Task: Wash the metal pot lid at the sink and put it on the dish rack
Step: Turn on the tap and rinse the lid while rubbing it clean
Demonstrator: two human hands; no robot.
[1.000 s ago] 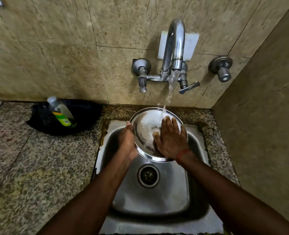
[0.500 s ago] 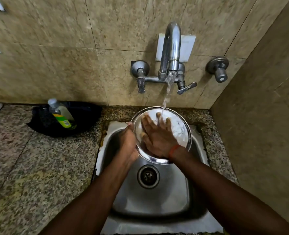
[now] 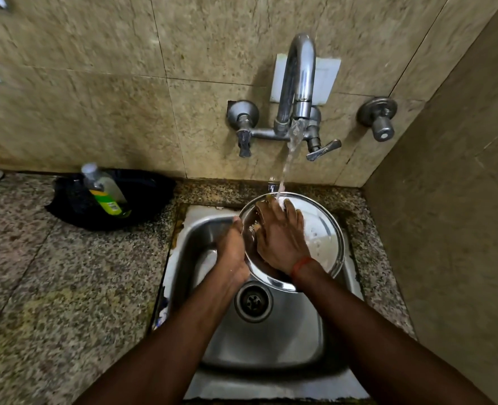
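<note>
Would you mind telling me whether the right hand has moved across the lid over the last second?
Yes. The right hand slid toward the lid's left side, nearer the left hand.

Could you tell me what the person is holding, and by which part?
The left hand holds the metal pot lid by its left rim; the right hand lies flat on it.

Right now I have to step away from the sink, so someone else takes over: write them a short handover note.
Left hand: grips the metal pot lid by its left rim, holding it tilted over the sink.
Right hand: flat on the lid's face, fingers under the stream from the tap.
Done: lid is wet and being rubbed; water is running.
Left: finish rinsing, shut the tap, set the lid on the dish rack, which is not in view.
</note>
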